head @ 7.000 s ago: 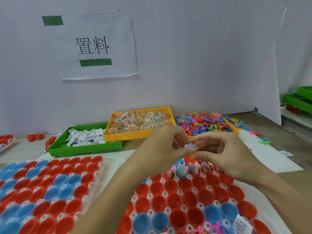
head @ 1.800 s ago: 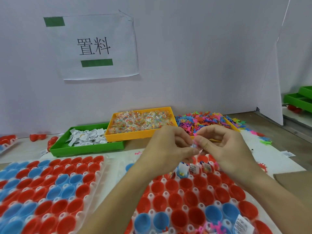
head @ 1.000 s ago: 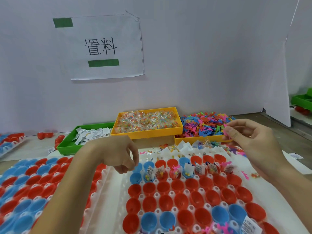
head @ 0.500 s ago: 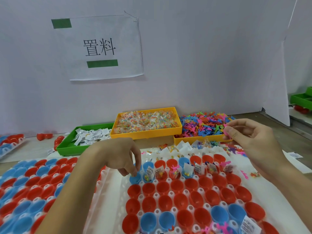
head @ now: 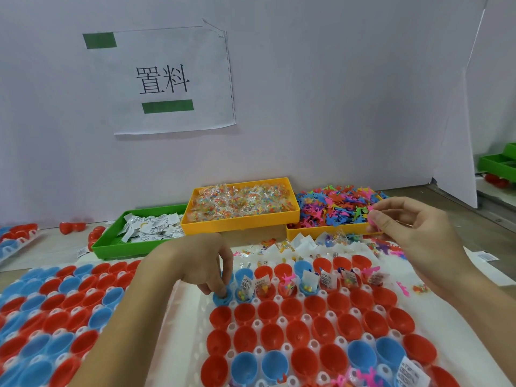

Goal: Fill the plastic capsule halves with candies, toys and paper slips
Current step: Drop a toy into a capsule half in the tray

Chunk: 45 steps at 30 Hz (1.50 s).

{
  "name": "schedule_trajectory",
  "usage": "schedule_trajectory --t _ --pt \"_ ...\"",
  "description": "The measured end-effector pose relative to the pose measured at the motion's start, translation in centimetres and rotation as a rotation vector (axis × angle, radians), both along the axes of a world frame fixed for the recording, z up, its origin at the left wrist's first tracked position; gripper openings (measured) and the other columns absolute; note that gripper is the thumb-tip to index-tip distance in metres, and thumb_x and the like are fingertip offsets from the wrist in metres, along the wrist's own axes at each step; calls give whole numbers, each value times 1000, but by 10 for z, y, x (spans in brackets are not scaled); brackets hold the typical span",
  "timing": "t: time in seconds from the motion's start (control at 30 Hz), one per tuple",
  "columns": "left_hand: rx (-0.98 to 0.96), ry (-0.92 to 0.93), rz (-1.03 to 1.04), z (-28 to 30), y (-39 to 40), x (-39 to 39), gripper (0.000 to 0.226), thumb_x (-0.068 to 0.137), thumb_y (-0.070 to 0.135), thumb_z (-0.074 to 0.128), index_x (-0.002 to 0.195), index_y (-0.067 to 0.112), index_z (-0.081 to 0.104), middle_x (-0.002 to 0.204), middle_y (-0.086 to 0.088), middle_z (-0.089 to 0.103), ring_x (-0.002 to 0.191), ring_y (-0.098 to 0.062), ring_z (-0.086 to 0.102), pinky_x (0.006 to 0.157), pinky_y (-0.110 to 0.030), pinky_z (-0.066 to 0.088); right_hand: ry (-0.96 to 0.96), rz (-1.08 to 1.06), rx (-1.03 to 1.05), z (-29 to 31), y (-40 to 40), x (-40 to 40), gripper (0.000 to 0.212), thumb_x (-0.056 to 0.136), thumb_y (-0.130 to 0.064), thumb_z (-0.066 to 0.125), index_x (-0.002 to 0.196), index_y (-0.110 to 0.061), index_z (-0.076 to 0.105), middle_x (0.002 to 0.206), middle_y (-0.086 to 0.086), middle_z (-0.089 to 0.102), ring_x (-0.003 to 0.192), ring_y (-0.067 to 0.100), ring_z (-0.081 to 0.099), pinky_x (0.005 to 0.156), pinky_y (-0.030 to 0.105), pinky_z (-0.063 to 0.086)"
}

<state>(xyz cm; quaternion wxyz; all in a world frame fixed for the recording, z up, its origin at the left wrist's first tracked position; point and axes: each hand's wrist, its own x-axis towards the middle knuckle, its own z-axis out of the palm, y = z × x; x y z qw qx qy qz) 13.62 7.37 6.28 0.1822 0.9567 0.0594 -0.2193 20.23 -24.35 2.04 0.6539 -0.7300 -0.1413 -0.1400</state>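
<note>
A white holder (head: 187, 311) in front of me carries rows of red capsule halves (head: 291, 308) and blue ones (head: 275, 365). The far row holds candies, toys and paper slips (head: 247, 283). My left hand (head: 201, 265) reaches down with its fingertips inside the blue half (head: 220, 300) at the left end of that row; what they hold is hidden. My right hand (head: 416, 238) hovers at the front edge of the toy tray (head: 321, 234), pinching a small pink toy (head: 372, 209).
A green tray of paper slips (head: 111, 248) and a yellow tray of wrapped candies (head: 240, 223) stand at the back by the wall. A second holder of red and blue halves (head: 83, 300) lies at the left. Loose toys and candies (head: 402, 290) are scattered at the right.
My hands were joined above the holder and have parted. The left went down into the blue half at the row's left end; the right rose to the toy tray's edge.
</note>
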Motion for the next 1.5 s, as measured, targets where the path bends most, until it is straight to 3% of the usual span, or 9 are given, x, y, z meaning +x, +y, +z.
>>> schedule_trajectory --t 0.17,0.33,0.47,0.53,0.63,0.83,0.97,1.27,1.5 --pt "-13 -4 9 1 3 -2 28 72 17 88 92 14 69 92 -1 73 74 -17 74 75 -30 61 24 31 -37 2 0 -2 17 75 -29 71 90 -20 73 77 0 75 65 16 71 57 24 59" --pt "51 -42 1 11 5 -7 39 71 31 87 100 27 62 87 9 69 62 -3 66 61 -21 51 40 98 -45 2 0 -2 13 81 -13 74 93 -18 75 79 1 76 70 16 73 62 18 58" --pt "160 -381 -78 20 -8 -8 28 81 45 76 101 32 61 89 12 61 76 -5 58 70 -25 47 60 215 -115 3 3 -7 24 82 0 73 100 -17 75 83 4 77 76 18 75 67 15 56" --pt "-12 -553 -115 21 -28 -6 21 84 47 71 97 32 66 85 11 65 75 -6 62 72 -26 52 68 275 -112 5 5 -11 29 79 -1 75 103 -17 74 85 6 77 78 22 76 68 17 57" --pt "-398 -601 -175 15 -69 -6 22 87 41 71 102 26 70 84 7 73 74 -6 70 71 -28 59 59 329 -107 10 9 -17 34 69 -13 79 102 -20 75 83 8 77 77 24 76 67 19 58" --pt "-633 -724 -178 -5 -109 -4 3 85 14 76 88 13 74 75 -3 75 69 -16 73 69 -32 60 -13 402 -107 16 15 -26 26 67 -15 81 89 -27 77 81 9 77 75 22 76 66 19 58" --pt "-658 -644 -186 4 -96 -5 3 87 7 73 86 4 73 73 -11 74 67 -24 73 67 -36 61 -21 432 -73 16 19 -29 28 71 -13 79 97 -24 76 83 11 77 76 25 76 67 22 59" --pt "-133 -292 -58 30 5 -18 16 86 1 68 75 12 74 67 -3 74 63 -15 73 56 -21 54 -2 256 -89 11 3 -14 23 82 -11 73 104 -16 73 81 10 77 78 22 75 66 22 58" --pt "15 -41 -5 22 1 -17 9 84 14 75 76 16 75 68 3 75 61 -5 71 57 -15 51 15 194 -110 5 -7 -3 23 78 -19 73 100 -22 75 82 8 77 77 21 75 72 31 61"
